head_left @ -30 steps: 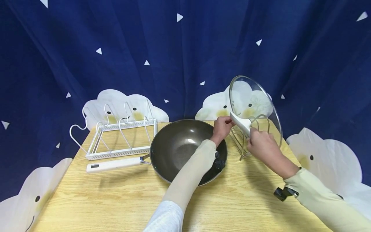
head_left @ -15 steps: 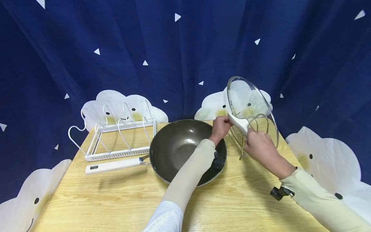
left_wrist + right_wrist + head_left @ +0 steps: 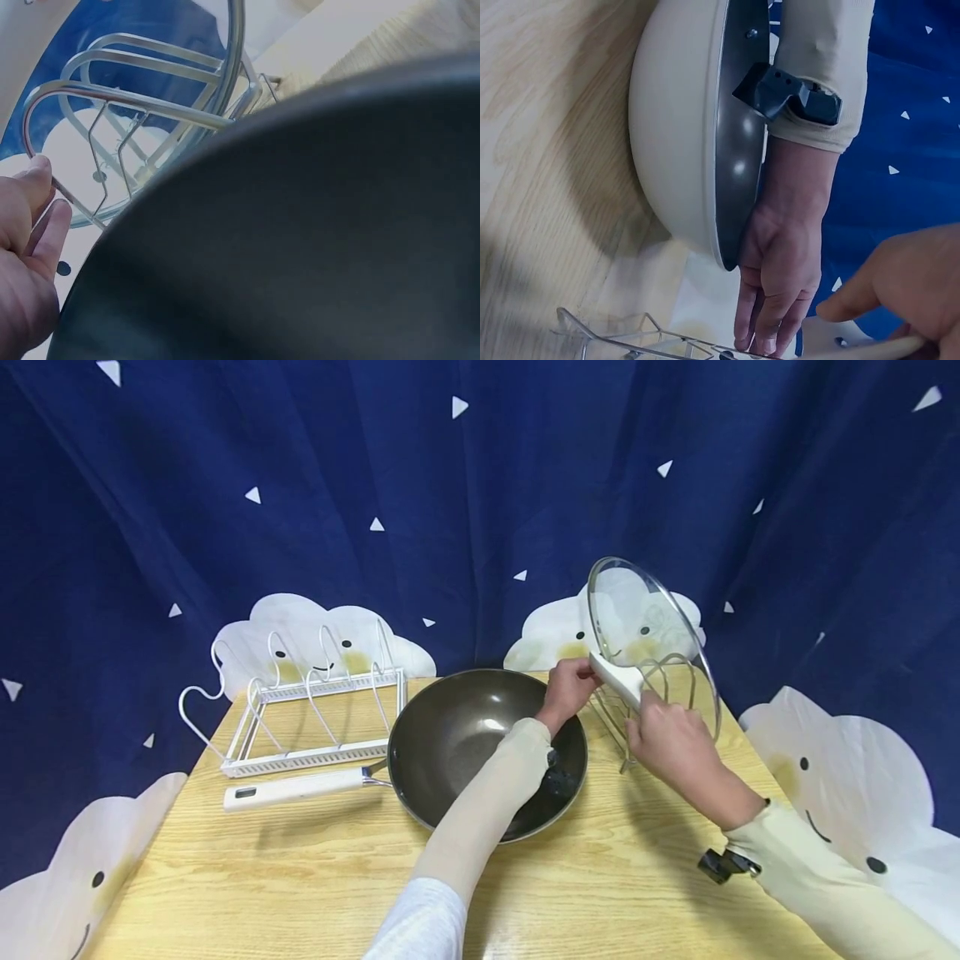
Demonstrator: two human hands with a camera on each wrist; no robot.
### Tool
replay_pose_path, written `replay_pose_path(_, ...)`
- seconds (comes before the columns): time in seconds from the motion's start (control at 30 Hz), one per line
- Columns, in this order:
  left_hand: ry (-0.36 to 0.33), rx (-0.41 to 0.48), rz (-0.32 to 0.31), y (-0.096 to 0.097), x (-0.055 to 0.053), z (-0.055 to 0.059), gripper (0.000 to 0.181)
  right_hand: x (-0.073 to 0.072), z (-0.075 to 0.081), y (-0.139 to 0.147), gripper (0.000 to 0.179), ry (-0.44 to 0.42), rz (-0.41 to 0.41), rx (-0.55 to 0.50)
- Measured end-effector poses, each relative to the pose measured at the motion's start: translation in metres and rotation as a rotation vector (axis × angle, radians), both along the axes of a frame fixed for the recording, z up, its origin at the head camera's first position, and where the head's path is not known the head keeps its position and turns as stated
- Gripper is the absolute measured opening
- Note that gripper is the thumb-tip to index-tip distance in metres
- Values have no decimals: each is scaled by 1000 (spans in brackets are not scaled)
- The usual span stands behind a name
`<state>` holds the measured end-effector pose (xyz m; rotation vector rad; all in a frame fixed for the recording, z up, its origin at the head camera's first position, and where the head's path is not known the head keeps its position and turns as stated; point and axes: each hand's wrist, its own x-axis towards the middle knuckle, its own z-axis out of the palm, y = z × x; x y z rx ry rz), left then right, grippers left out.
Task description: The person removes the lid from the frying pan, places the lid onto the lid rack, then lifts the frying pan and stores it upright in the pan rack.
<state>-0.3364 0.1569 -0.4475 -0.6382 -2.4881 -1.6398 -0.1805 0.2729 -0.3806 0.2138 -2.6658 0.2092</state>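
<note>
My right hand [image 3: 678, 739] grips the white handle [image 3: 618, 677] of a clear glass pan lid [image 3: 648, 602] with a metal rim. The lid stands steeply tilted, its lower part overlapping a small metal wire rack [image 3: 611, 722] on the right of the table. Reaching across the wok [image 3: 465, 743], my left hand [image 3: 567, 693] pinches the rack; in the left wrist view its thumb and finger [image 3: 51, 240] meet at a curved rod [image 3: 127, 105]. That wok is dark inside and cream outside, with a white handle [image 3: 296, 787] pointing left. Part of the rack is hidden behind my right hand.
A white rack [image 3: 315, 756] with several upright loops stands at the back left, just behind the wok's handle. All of it rests on a light wooden table [image 3: 315, 877]. A dark blue curtain [image 3: 480, 510] with cloud prints hangs behind.
The lid and my right hand have shifted slightly left, and the hand has since risen a touch on the handle. My left forearm has moved a little left; the wok stays in place.
</note>
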Motion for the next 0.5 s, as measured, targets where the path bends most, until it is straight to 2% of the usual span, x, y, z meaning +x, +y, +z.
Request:
replay_pose_path(0.2, 0, 32, -68, -14, -4, -1, 25, 8, 7, -2, 32, 6, -15, 0)
replay_pose_path(0.33, -25, 65, -77, -25, -4, 1, 34, 16, 15, -3, 34, 64, -3, -2)
replay_pose_path(0.5, -52, 59, -88, -40, -2, 6, 36, 28, 31, -8, 41, 150, 15, -4)
